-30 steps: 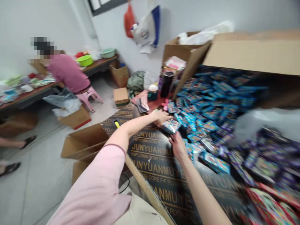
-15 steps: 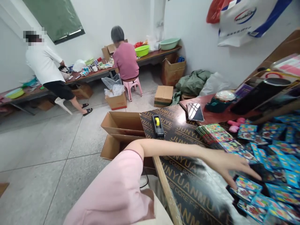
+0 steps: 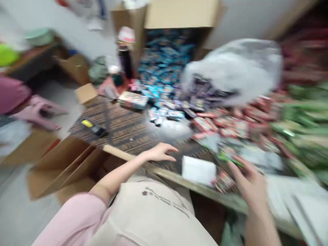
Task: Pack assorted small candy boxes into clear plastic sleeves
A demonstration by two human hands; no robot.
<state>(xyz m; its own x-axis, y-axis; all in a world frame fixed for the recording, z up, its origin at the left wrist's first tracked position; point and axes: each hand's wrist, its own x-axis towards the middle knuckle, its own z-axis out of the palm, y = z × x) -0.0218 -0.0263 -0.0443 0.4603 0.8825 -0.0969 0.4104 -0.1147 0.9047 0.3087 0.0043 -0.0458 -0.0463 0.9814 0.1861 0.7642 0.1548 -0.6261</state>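
My left hand point(image 3: 162, 152) hovers over the front of the dark printed board point(image 3: 125, 131), fingers apart and nothing in them. Its nearest thing is a white rectangular piece point(image 3: 199, 169), flat at the board's front edge. At the right, my right hand point(image 3: 249, 181) is blurred; its thumb and fingers close on a small green packet point(image 3: 230, 158). A small patterned red packet point(image 3: 223, 181) lies just left of that hand. Red packets point(image 3: 232, 124) spread beyond it, and blue packets point(image 3: 164, 90) lie farther back beside a flat stack of patterned packets point(image 3: 133, 100).
A black tape dispenser point(image 3: 94, 128) stands on the board's left part. Open cardboard boxes point(image 3: 69, 164) sit below its left edge. At the back are a large carton point(image 3: 181, 13) of blue packets and a clear plastic bag point(image 3: 235, 70). Green packets point(image 3: 302, 126) fill the right side.
The view has swung right and blurred. One arm reached over the blue packets before; now my left hand is near the board's front edge, and my right hand is in view at the right.
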